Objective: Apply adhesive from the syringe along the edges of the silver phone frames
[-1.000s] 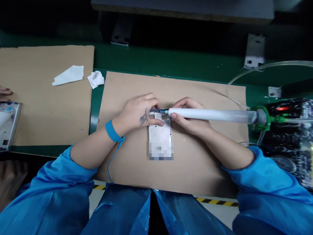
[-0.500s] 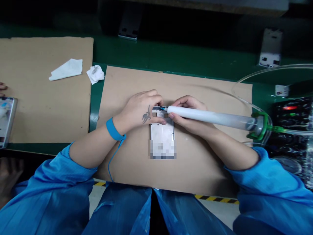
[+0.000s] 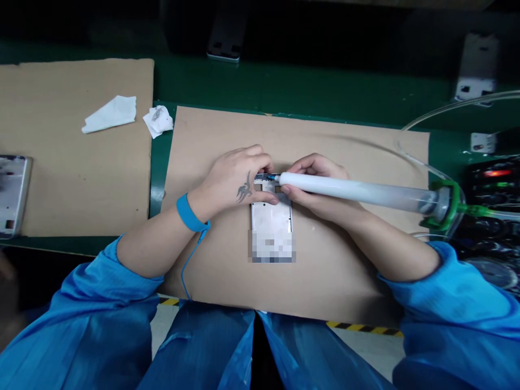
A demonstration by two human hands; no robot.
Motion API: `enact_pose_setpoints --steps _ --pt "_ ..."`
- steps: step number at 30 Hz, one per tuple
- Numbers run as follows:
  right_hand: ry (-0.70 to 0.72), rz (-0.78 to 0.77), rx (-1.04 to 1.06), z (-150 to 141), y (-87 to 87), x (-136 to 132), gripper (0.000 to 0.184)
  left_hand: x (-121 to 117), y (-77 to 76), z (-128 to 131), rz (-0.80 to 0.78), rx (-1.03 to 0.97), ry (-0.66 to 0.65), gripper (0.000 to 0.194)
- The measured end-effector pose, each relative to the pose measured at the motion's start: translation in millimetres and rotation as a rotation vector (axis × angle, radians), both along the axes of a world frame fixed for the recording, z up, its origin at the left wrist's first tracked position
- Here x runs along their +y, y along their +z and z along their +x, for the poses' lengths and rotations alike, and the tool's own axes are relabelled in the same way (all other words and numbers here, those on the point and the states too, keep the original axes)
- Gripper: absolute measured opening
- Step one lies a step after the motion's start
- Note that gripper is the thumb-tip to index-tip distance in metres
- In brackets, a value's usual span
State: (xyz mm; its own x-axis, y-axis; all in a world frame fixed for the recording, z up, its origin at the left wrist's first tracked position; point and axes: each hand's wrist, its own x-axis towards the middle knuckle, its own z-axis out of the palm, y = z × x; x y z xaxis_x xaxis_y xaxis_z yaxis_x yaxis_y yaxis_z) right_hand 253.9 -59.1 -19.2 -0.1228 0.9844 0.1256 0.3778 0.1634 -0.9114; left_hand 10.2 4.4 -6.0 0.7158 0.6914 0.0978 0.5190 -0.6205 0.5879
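Observation:
A silver phone frame (image 3: 271, 218) lies flat on a sheet of brown cardboard (image 3: 325, 276) in the middle of the bench. My left hand (image 3: 233, 179), with a blue wrist strap (image 3: 187, 213), is curled over the frame's top left corner and grips it. My right hand (image 3: 317, 187) is closed round a long white dispensing syringe (image 3: 357, 191). Its blue tip rests on the frame's top edge. A green cap (image 3: 444, 206) at the syringe's far end joins a clear hose (image 3: 410, 154).
A second cardboard sheet (image 3: 73, 179) lies to the left with two crumpled white wipes (image 3: 109, 114) and another silver frame (image 3: 11, 195) at its left edge. Dark equipment with lit indicators (image 3: 493, 179) stands at the right. Small metal brackets (image 3: 475, 65) sit on the green bench behind.
The syringe's tip has stayed on the frame's top edge while both hands held still. The other person's fingers at the far left have left the view. The view has drifted slightly.

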Motion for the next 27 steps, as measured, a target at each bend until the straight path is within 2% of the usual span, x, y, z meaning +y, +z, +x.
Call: enact_pose_setpoints --steps 18,27 --pt "0.018 -0.046 0.060 -0.1 4.3 0.4 0.043 -0.4 1.7 1.9 0.000 0.027 0.003 0.069" --pt "0.014 -0.039 0.017 1.1 2.3 0.2 0.044 -0.5 0.9 1.6 -0.003 0.031 -0.003 0.072"
